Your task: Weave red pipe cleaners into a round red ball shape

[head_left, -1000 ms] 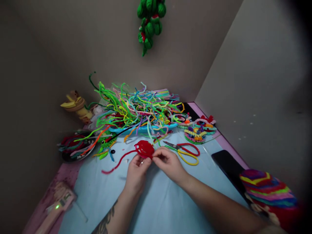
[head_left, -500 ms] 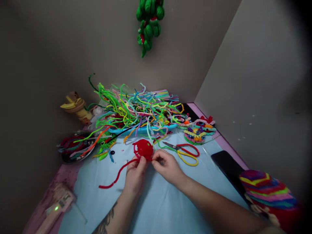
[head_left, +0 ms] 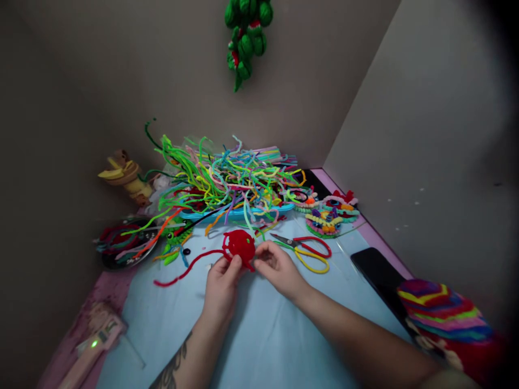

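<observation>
Both of my hands pinch a red pipe-cleaner ball [head_left: 240, 245] just above the light-blue sheet [head_left: 267, 335]. My left hand [head_left: 221, 286] grips its lower left side, fingers closed. My right hand [head_left: 278, 267] pinches its right edge. A loose red pipe-cleaner tail [head_left: 182, 270] trails from the ball down to the left across the sheet.
A heap of coloured pipe cleaners [head_left: 227, 178] fills a blue tray behind the ball. Scissors with red and yellow handles [head_left: 306, 251] lie right of my hands. Finished coiled pieces [head_left: 328, 216], a black phone [head_left: 375, 270], a dark dish [head_left: 124, 246] and a pink device [head_left: 91, 346] surround the sheet.
The ball has been turned slightly between my fingers. Its red tail swung down and left, then lifted back up while stretching further left. My hands stayed in nearly the same spot.
</observation>
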{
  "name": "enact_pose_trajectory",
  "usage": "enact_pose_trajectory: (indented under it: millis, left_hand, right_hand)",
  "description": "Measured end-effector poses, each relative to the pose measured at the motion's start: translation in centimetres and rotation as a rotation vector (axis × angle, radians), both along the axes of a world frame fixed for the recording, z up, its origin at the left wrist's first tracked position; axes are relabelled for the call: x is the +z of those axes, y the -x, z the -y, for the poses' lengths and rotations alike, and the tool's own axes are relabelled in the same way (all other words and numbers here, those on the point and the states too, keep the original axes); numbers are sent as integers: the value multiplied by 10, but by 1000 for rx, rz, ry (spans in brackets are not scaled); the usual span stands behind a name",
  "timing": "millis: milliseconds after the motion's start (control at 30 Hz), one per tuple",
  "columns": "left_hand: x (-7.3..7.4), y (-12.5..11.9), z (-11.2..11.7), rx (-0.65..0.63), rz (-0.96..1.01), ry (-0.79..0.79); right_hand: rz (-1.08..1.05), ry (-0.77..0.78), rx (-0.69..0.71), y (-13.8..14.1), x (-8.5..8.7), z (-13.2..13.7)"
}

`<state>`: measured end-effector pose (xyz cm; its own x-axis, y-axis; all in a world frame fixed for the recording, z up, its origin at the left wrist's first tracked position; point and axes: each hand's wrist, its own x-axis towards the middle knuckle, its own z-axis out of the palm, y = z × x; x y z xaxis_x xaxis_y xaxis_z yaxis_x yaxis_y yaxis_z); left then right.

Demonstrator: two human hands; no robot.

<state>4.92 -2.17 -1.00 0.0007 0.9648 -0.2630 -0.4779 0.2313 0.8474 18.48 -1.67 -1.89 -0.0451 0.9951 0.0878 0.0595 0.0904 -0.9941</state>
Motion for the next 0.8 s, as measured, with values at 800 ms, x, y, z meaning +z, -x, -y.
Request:
enact_pose_trajectory:
  millis: [800]
  left_hand:
    - [2, -10, 15, -505, -716, -199]
  right_hand:
    - [156, -369, -114, -44, 21, -18]
